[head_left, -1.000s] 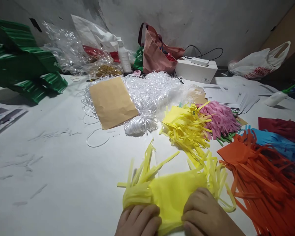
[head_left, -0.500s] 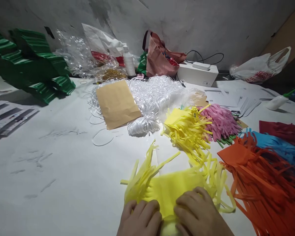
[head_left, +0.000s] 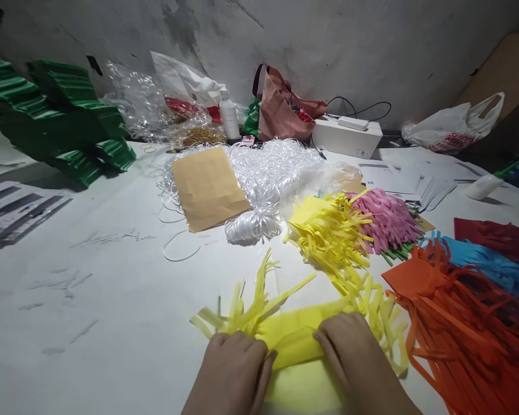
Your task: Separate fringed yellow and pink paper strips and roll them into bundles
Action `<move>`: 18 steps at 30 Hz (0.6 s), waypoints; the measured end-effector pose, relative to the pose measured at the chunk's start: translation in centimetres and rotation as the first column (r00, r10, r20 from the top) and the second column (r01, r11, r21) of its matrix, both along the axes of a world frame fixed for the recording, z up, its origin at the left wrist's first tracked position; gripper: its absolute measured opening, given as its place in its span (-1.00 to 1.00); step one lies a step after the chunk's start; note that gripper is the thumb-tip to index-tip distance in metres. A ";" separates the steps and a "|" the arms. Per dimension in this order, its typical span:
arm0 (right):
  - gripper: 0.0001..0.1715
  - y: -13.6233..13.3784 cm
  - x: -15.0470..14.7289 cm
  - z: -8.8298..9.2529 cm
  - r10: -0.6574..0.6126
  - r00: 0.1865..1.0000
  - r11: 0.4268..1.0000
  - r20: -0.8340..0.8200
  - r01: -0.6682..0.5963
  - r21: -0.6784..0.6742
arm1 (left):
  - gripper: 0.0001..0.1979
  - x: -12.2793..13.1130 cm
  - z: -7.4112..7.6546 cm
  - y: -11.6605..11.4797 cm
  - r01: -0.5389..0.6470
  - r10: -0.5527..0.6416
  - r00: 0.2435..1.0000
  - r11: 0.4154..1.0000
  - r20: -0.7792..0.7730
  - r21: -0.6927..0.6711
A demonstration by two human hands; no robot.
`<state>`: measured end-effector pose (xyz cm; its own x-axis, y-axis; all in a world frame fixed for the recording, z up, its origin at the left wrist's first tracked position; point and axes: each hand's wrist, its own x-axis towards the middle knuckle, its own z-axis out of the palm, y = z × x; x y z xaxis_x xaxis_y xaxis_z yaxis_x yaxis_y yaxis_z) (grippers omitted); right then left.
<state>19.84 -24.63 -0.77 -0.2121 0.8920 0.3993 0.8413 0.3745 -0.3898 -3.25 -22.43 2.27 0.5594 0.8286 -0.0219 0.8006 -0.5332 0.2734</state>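
Note:
A yellow fringed sheet [head_left: 296, 340] of thin, tissue-like material lies on the white table in front of me, its cut strips fanning out to the left and right. My left hand [head_left: 237, 369] has its fingers curled over the left part of the sheet, thumb pressed against it. On the right part, my right hand [head_left: 350, 351] is closed in the same way. Between the hands runs a raised fold across the sheet. Just beyond it lies a yellow fringed bundle [head_left: 311, 213], and a pink fringed bundle [head_left: 384, 216] sits beside that.
Orange fringe [head_left: 450, 311], blue fringe [head_left: 480, 253] and dark red fringe [head_left: 493, 236] lie at right. Farther back are white cord [head_left: 281, 173], a brown paper sheet [head_left: 210, 187], a bottle [head_left: 229, 115] and a white box [head_left: 350, 138]. Green stacked pieces [head_left: 64, 127] stand at left.
Both hands have drawn the near edge of the yellow sheet up and away from me, making a fold. The left strips have spread farther left.

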 end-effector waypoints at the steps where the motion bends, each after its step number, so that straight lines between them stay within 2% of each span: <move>1: -0.53 0.4 -0.3 -0.2 -0.023 0.999 1.000 0.031 0.023 0.011 | -0.63 0.4 0.4 0.5 -0.048 0.045 0.997 0.998 -0.062 -0.045; 5: -0.50 1.9 -0.9 -0.6 -0.060 0.985 0.995 0.165 0.046 0.086 | -0.63 1.7 1.4 1.8 -0.229 0.178 0.949 0.955 -0.259 -0.186; 10: -0.54 2.6 -1.3 -0.8 -0.124 0.974 0.986 0.191 0.100 0.131 | -0.63 2.1 1.6 2.2 -0.299 0.224 0.927 0.925 -0.301 -0.233; 13: -0.67 2.4 -1.3 -0.2 -0.155 0.978 0.966 0.140 0.120 0.228 | -0.62 2.2 1.7 2.2 -0.315 0.232 0.923 0.914 -0.306 -0.257; 14: -0.69 2.3 -1.2 0.1 -0.107 0.988 0.960 0.112 0.074 0.270 | -0.62 2.3 1.8 2.2 -0.318 0.233 0.922 0.910 -0.308 -0.265; 16: -0.67 1.9 -0.9 0.7 0.066 0.994 0.938 0.088 -0.092 0.335 | -0.62 2.5 2.1 2.3 -0.328 0.238 0.919 0.903 -0.314 -0.277; 18: -0.59 1.6 -0.7 0.9 0.212 0.967 0.899 0.143 -0.250 0.359 | -0.62 2.8 2.2 2.4 -0.326 0.237 0.922 0.903 -0.307 -0.281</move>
<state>19.12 -23.00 0.18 -0.4491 0.6046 0.6579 0.7402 0.6641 -0.1050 -0.46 -20.07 4.50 0.2409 0.8730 -0.4241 0.9692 -0.1934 0.1526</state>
